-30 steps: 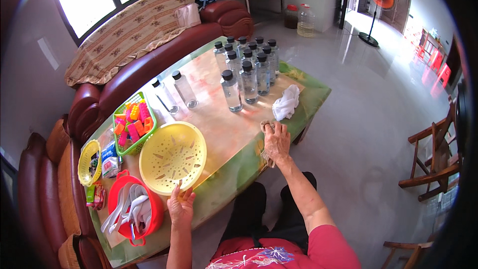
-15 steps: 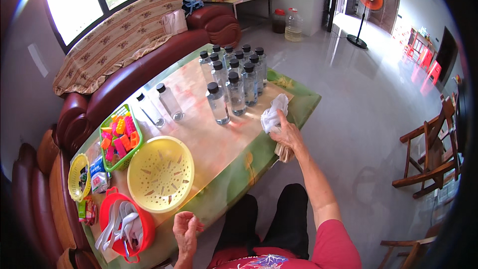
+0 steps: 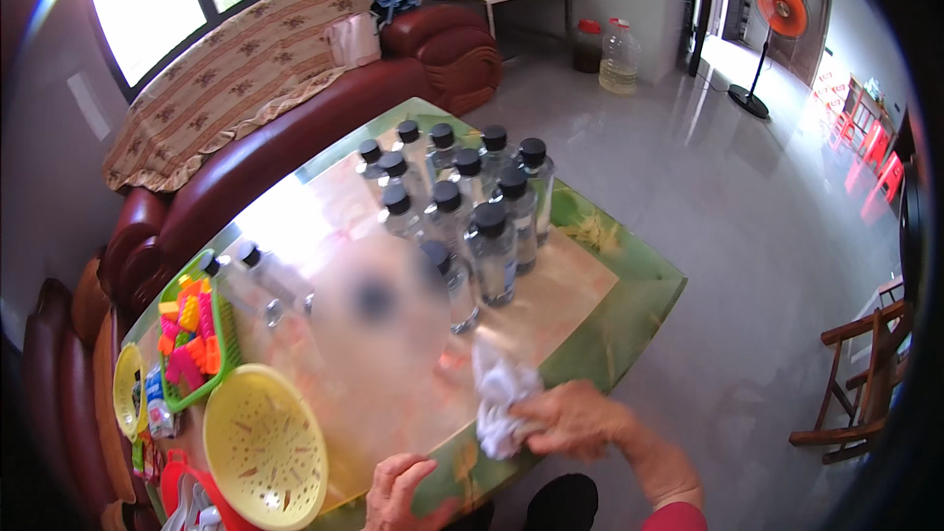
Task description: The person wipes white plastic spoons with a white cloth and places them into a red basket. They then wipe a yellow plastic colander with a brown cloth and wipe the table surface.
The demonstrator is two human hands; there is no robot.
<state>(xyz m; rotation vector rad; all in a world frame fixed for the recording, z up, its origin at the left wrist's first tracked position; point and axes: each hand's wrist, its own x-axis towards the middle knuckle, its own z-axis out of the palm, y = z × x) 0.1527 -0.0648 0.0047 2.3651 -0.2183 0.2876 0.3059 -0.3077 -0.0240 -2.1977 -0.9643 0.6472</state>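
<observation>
A crumpled white cloth (image 3: 503,398) is gripped in my right hand (image 3: 580,420) over the table's near edge. My left hand (image 3: 398,492) holds nothing, its fingers bent and apart from the thumb, at the near edge by the yellow colander (image 3: 264,447). Clear bottles with black caps (image 3: 492,256) stand in a group beyond the cloth. Two more clear capped bottles, one of them this bottle (image 3: 280,275), are farther left. A smeared patch hides part of the tabletop and one bottle in the front row.
A green basket (image 3: 228,344) of colourful toy blocks, a small yellow basket (image 3: 128,403) and a red basket (image 3: 182,472) with white utensils crowd the left end of the green-bordered table (image 3: 629,300). Behind is a dark red sofa (image 3: 256,152). A wooden chair (image 3: 855,374) stands at right.
My right hand has brought the cloth nearer and left along the table's edge. My left hand has moved right. The view has shifted, with the bottles appearing larger.
</observation>
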